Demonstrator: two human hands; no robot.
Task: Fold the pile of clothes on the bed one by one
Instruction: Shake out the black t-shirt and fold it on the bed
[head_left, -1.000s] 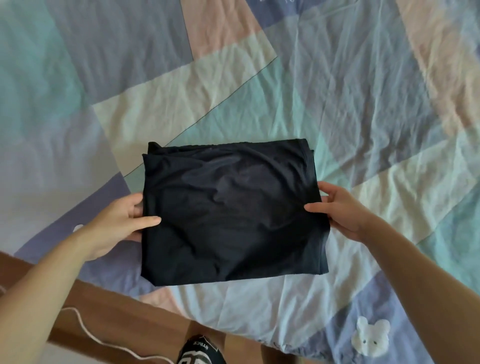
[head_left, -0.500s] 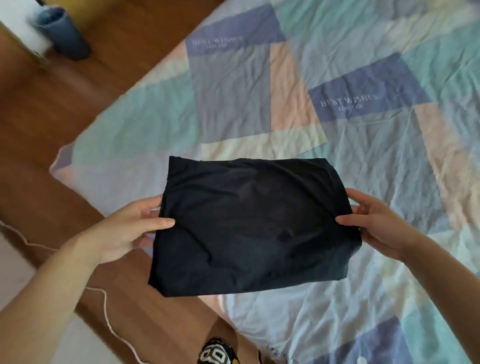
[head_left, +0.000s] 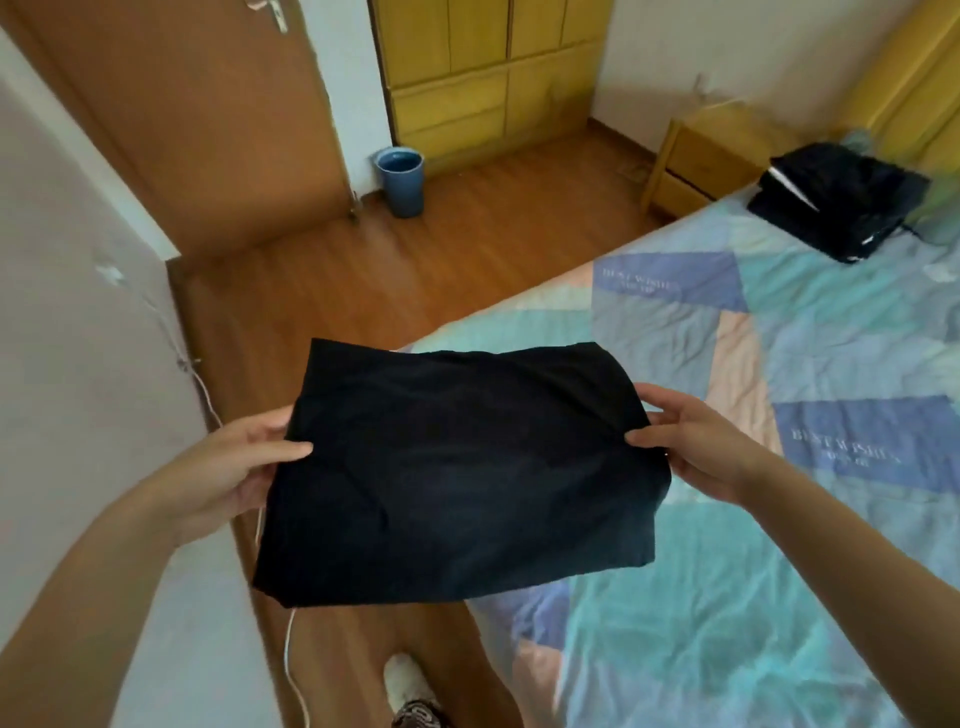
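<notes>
Carrying a folded black garment (head_left: 457, 467) toward the stack (head_left: 841, 202).
Left hand (head_left: 228, 467) and right hand (head_left: 696, 441) pinch its sides; keep it level, land it squarely.

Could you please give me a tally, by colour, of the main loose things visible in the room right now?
Black: 2, the folded garment held in both hands, and the stack of dark clothes at the far end of the bed.
Blue: 1, the bin on the floor.
White: 1, the cable along the wall.
Total: 4
</notes>
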